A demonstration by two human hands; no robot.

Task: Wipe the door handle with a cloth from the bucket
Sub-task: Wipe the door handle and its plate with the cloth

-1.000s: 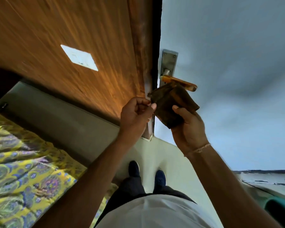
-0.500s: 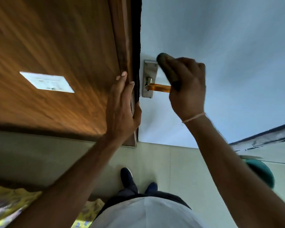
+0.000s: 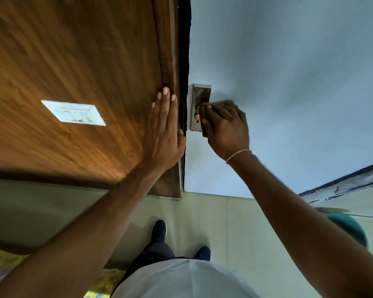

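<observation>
Head view: right hand [image 3: 226, 127] fingers apparently clamp cloth [image 3: 229, 103] around handle [image 3: 197, 117]; left hand [image 3: 163, 130] flat, fingers extended.

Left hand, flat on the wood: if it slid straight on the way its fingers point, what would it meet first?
Probably nothing soon: the left hand points up along the wooden frame, which looks bare to the picture's top edge.

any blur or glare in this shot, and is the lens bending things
Head view: the right hand and cloth at the handle are smeared with motion blur; the left hand on the wood panel is sharper. A warm glare streak lies on the panel's lower part. The wide lens bows the edges and splays the arms.
</observation>
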